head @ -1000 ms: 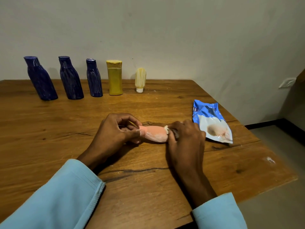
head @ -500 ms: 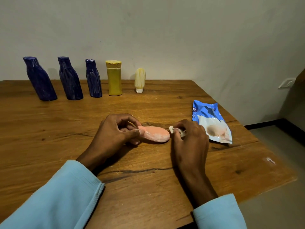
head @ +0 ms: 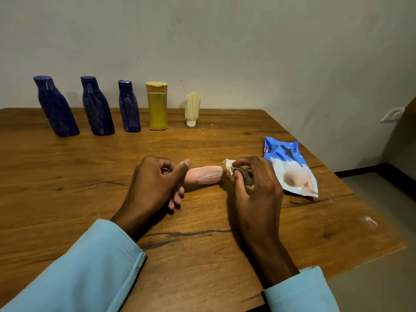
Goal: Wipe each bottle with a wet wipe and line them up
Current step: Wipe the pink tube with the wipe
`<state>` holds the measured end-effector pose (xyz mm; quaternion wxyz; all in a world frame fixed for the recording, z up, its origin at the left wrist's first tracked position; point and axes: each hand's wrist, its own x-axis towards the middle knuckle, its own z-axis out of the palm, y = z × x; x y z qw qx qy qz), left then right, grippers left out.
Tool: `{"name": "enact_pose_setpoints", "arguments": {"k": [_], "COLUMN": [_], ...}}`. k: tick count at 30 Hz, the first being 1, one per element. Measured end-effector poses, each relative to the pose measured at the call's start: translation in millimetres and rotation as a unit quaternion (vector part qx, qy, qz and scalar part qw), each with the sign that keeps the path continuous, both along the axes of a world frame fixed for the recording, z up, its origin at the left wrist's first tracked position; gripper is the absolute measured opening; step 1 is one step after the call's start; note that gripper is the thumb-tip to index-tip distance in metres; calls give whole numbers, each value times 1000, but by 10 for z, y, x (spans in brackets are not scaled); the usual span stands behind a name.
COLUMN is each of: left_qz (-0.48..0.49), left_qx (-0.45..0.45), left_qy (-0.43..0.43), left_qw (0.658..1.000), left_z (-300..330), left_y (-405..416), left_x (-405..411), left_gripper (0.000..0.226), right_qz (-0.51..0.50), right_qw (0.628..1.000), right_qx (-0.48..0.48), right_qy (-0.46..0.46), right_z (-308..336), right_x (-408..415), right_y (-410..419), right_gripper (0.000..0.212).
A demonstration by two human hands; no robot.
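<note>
1. A small pink plastic bottle (head: 206, 174) is seen lying on its side on the wooden table (head: 67, 176), at table centre, long axis running 9 to 3 o'clock.
2. The bottle's 9 o'clock end is gripped by the left hand (head: 155, 188): fingers curled around it, thumb laid over the top. The cap end is hidden by the hand.
3. A crumpled white wet wipe (head: 228, 165) is pinched between thumb and curled fingers of the right hand (head: 256, 190). The wipe sits at the bottle's 3 o'clock end; actual contact cannot be told.
4. A blue and white wet wipe packet (head: 290, 165) is laid flat at 3 o'clock of the right hand, near the table's right edge, just beside the hand.
5. A row is lined up at 12 o'clock along the wall-side table edge, all standing and apart from each other: three dark blue plastic bottles, namely the leftmost (head: 55, 106), the middle one (head: 96, 106) and the third (head: 128, 106); then a yellow flat-capped plastic bottle (head: 157, 106); then a small cream bottle (head: 192, 109) stood on its white cap.
6. Light blue sleeves (head: 90, 266) are worn on both forearms, seen at 6 o'clock.
7. A white wall socket (head: 391, 114) is mounted on the wall at 2 o'clock.
</note>
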<state>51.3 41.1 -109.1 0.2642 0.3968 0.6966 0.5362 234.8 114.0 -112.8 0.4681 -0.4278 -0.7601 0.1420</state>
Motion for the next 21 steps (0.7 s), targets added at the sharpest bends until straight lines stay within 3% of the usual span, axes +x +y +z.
{"name": "enact_pose_setpoints", "arguments": {"k": [14, 21], "left_qz": [-17, -28], "left_qx": [-9, -26], "left_qy": [-95, -111], "left_qw": [995, 993], "left_z": [-6, 11], "left_y": [30, 32], "left_x": [-98, -133], "left_gripper": [30, 25], "right_qz": [22, 36], "right_qw": [998, 997], "right_qx": [-53, -66], "right_qy": [37, 19], "right_z": [17, 19], "right_x": [4, 0], "right_y": [12, 27], "right_gripper": [20, 29]}}
